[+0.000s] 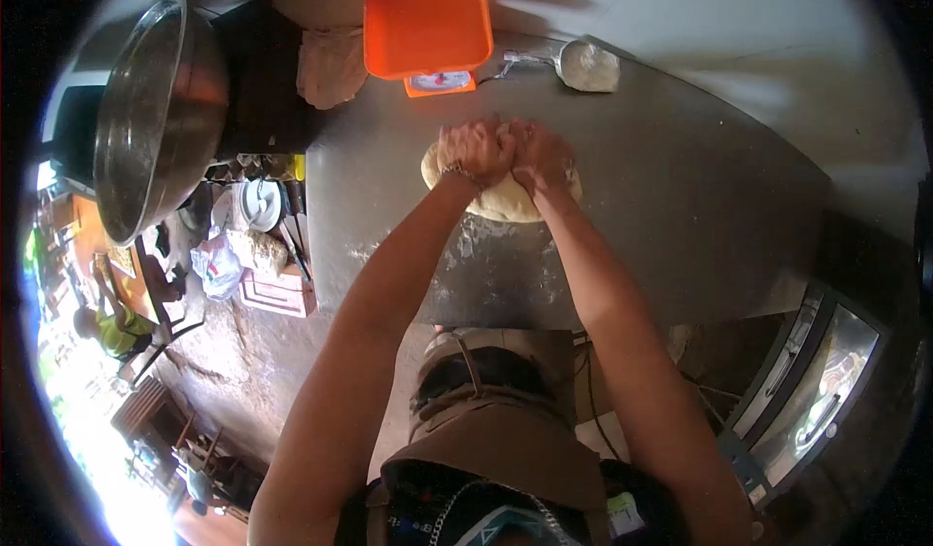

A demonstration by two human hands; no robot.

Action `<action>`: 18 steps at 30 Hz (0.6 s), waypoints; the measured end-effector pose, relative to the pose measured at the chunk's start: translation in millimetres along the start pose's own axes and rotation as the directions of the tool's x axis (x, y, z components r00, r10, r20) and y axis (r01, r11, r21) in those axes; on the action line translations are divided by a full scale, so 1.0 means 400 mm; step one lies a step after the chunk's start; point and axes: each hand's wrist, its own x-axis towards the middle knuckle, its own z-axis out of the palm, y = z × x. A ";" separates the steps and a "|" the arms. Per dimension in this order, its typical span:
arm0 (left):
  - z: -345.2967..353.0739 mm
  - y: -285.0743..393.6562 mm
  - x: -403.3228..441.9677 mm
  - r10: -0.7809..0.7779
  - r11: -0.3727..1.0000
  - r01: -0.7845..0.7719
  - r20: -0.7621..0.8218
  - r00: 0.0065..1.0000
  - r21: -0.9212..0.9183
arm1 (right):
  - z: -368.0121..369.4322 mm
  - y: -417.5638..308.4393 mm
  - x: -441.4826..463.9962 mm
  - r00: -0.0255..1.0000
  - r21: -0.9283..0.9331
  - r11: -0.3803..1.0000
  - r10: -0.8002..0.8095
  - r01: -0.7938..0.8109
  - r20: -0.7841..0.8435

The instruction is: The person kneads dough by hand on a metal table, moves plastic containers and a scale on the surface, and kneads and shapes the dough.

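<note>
A pale lump of dough (503,202) lies on the metal worktop (671,225), with flour smears around its near side. My left hand (476,152) presses into the dough's left part, fingers curled over it. Beside it, nearly touching, my right hand (540,157) bears down on the right part with its fingers bent. Both arms reach straight forward. The far side of the dough is mostly hidden under the two hands.
An orange kitchen scale (428,26) stands behind the dough, with a floury metal scoop (589,67) to its right. A large metal bowl (146,118) is at the left. Below it sit plates (260,204) and a plastic bag (218,266). A person (119,327) sits far left.
</note>
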 end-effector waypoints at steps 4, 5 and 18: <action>0.016 0.002 -0.037 0.014 1.000 -0.015 -0.082 0.997 -0.018 | -0.008 0.006 -0.042 0.993 -0.012 0.993 -0.113 0.114 0.020; 0.024 -0.004 -0.062 0.084 0.996 -0.087 -0.182 0.980 -0.011 | 0.016 0.023 -0.069 0.968 -0.078 0.976 -0.214 0.205 -0.132; 0.118 -0.121 -0.599 0.242 0.933 -0.324 -0.389 0.889 -0.160 | 0.039 0.031 -0.538 0.735 -0.223 0.813 -0.582 0.538 -0.348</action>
